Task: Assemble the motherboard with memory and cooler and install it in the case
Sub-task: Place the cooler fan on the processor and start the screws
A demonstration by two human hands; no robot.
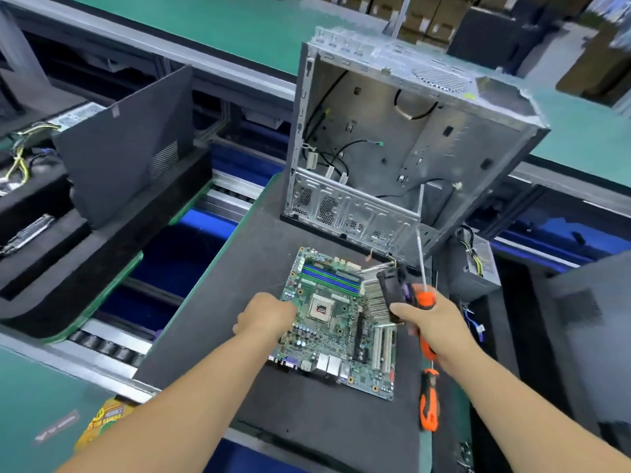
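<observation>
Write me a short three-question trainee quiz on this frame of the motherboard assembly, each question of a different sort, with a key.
1. True or false: the green motherboard is already mounted inside the open grey metal computer case.
2. Multiple choice: what does the right hand hold? A) only a memory stick B) the black-fan finned metal cooler together with an orange-handled screwdriver C) nothing
3. Fill in: the left hand rests on the motherboard's ____ edge.

Key: 1 false, it lies flat on the dark grey mat in front of the case; 2 B; 3 left. A second orange-and-black screwdriver lies on the mat.
</observation>
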